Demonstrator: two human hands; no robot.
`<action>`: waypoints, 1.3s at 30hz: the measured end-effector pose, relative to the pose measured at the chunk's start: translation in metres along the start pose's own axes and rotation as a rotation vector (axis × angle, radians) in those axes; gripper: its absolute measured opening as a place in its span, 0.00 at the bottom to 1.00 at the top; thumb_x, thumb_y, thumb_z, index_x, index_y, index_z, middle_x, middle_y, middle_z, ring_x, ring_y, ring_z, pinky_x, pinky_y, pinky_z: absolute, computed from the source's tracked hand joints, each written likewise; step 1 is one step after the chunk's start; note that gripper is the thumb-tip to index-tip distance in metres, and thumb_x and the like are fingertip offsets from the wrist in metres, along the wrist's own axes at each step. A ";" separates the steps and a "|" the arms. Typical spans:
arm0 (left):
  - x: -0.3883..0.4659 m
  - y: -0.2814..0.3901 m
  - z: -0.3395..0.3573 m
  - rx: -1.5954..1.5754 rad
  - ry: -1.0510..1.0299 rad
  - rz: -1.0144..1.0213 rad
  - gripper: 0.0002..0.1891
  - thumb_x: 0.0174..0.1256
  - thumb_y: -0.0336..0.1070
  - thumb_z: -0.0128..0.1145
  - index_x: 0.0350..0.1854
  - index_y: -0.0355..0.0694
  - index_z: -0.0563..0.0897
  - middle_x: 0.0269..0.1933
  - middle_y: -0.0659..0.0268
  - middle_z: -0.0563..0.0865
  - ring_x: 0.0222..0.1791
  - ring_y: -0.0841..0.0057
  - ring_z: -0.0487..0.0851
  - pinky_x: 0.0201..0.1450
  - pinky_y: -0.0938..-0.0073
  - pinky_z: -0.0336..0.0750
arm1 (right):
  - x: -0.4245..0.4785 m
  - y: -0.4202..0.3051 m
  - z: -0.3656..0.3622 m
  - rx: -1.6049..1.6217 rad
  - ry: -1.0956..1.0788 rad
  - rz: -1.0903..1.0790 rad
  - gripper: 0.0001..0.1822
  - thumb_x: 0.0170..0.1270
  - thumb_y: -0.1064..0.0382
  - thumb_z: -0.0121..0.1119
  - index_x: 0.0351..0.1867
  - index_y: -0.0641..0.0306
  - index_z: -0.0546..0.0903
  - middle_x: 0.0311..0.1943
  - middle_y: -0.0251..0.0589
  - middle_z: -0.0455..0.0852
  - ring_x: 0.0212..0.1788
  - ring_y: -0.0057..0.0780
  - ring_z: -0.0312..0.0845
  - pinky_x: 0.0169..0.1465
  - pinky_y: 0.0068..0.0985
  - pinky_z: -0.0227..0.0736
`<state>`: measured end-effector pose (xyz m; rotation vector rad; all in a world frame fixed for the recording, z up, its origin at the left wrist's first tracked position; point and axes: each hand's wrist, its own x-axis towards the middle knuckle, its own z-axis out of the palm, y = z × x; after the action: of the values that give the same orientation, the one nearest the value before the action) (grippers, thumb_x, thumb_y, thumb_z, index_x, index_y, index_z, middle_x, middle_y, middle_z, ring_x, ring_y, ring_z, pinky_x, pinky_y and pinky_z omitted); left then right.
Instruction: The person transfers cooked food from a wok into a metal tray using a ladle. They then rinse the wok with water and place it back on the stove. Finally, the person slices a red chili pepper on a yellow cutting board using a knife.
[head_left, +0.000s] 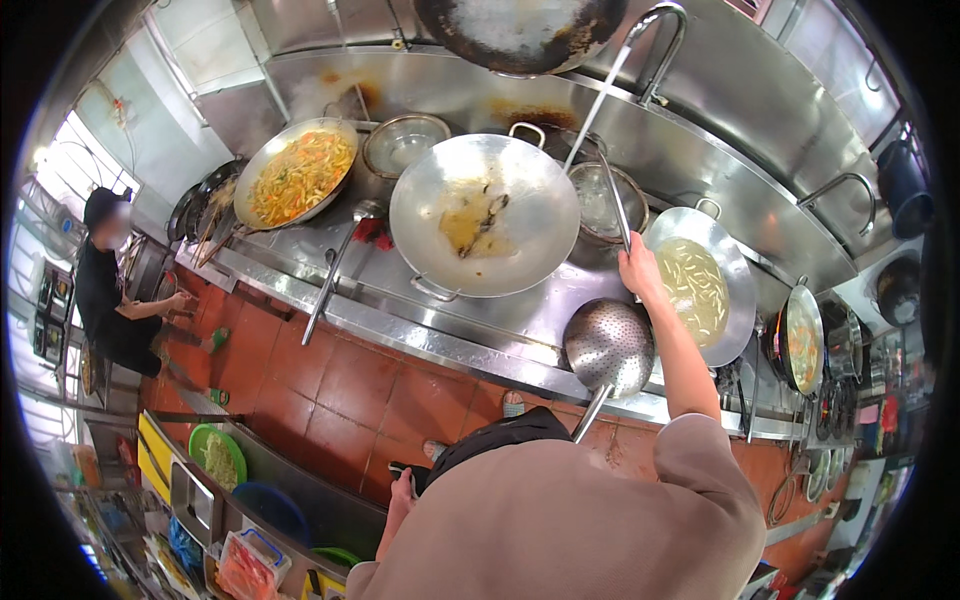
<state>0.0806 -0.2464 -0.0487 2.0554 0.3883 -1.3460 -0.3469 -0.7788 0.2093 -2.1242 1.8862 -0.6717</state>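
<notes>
My right hand (641, 268) grips the long metal handle (616, 201) of a tool angled up toward the back of the range; its far end cannot be made out clearly. My left hand (403, 487), low by my side, holds a dark item (412, 475), perhaps a cloth. Left of my right hand, a large wok (420, 187) contains a little yellowish liquid with dark residue. Below that hand, a perforated metal strainer (609, 341) rests at the counter edge, its handle toward me. Beside my forearm, another wok (739, 300) holds pale strips in cloudy liquid.
Water pours from a curved tap (660, 15) near the big wok. A wok of vegetables (304, 178) steams at left, with a ladle (330, 274) beside it. Another pan (805, 341) stands at far right. A person (112, 292) stands at left. Behind me is a prep counter (322, 465).
</notes>
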 end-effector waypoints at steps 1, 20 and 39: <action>-0.003 0.007 0.006 -0.042 -0.008 0.015 0.29 0.67 0.45 0.67 0.62 0.28 0.77 0.53 0.51 0.86 0.47 0.60 0.89 0.47 0.58 0.86 | 0.005 0.019 0.005 -0.041 -0.020 0.051 0.22 0.70 0.62 0.55 0.61 0.71 0.69 0.42 0.71 0.85 0.45 0.69 0.82 0.51 0.56 0.75; 0.046 0.023 -0.031 0.092 0.199 0.246 0.29 0.72 0.55 0.62 0.56 0.27 0.84 0.49 0.58 0.88 0.48 0.69 0.85 0.53 0.67 0.78 | 0.004 0.064 -0.067 1.886 -0.528 0.922 0.10 0.79 0.63 0.48 0.52 0.69 0.74 0.22 0.27 0.71 0.14 0.11 0.63 0.11 0.13 0.58; 0.142 0.192 -0.046 0.088 -0.135 0.575 0.31 0.77 0.54 0.44 0.65 0.28 0.74 0.59 0.51 0.82 0.58 0.61 0.81 0.62 0.62 0.73 | -0.121 -0.138 -0.085 1.145 -0.543 0.803 0.15 0.77 0.60 0.51 0.58 0.66 0.77 0.23 0.27 0.74 0.12 0.15 0.65 0.13 0.19 0.60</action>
<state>0.2820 -0.3741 -0.0964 1.9221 -0.3099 -1.1412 -0.2742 -0.6285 0.3229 -0.6534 1.3083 -0.6293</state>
